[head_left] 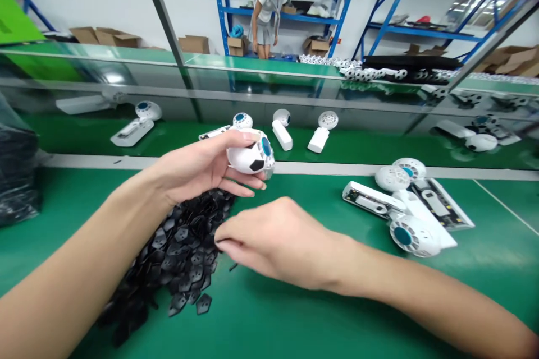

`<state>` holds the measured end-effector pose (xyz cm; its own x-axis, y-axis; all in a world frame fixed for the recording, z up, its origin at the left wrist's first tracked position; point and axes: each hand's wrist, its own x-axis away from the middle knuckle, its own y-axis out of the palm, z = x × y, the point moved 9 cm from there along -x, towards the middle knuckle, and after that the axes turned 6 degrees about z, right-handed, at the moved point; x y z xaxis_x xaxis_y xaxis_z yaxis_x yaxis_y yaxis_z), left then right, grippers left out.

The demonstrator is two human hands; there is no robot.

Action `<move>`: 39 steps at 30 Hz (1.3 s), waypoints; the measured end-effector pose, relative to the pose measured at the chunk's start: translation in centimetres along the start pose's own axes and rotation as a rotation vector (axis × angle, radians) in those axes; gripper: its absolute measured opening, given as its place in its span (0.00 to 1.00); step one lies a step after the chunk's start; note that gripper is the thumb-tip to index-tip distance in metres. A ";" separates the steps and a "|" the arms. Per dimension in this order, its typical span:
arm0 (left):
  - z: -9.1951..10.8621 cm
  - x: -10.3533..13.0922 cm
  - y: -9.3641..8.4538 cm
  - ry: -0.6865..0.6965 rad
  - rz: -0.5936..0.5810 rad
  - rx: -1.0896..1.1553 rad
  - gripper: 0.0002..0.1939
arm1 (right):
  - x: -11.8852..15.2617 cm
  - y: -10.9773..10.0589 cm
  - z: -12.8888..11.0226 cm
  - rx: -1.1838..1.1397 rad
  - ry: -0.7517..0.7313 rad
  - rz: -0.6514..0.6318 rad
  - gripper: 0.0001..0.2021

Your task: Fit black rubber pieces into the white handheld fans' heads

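A white, ball-shaped part (245, 158) with a black patch and a blue disc sits in my left hand (197, 168), its thumb on top and fingers beneath. My right hand (280, 238) is lower and to the right, over the edge of a heap of black pentagonal pieces (181, 252). Its thumb and forefinger are pinched together at the heap, with a sliver of something dark at the tips, too small to make out. The two hands are apart.
White fan-like units (415, 235) lie stacked on the green table (337, 314) at right. Several more (318, 139) stand along the strip behind. A dark plastic bag (19, 174) is at far left. Beyond the glass, a person (269, 8) stands near blue shelves (295, 15).
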<state>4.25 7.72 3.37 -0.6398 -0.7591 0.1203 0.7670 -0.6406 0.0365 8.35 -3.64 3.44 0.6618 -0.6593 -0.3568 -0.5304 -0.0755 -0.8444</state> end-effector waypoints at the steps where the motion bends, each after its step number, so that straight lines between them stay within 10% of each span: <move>1: 0.5 0.1 0.0 0.045 0.017 0.040 0.14 | 0.2 -2.7 0.3 -0.116 0.023 0.130 0.06; 7: 2.2 0.7 0.1 0.335 0.229 -0.051 0.20 | 2.6 -12.2 5.6 -0.569 0.366 0.629 0.05; 14: 3.4 2.0 1.2 0.660 0.306 -0.286 0.21 | 2.3 -10.5 7.6 -0.853 0.503 0.576 0.17; 30: 3.7 3.3 2.6 0.774 0.289 -0.357 0.17 | 2.4 -9.6 7.6 -0.727 0.541 0.572 0.13; 39: 2.9 4.5 3.6 0.786 0.492 -0.565 0.12 | 3.2 -8.8 6.8 -0.593 0.529 0.609 0.04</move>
<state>4.24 2.31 6.89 -0.2757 -0.6799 -0.6795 0.9430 -0.0540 -0.3285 18.76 0.01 6.96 -0.0552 -0.9471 -0.3162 -0.9746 0.1200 -0.1893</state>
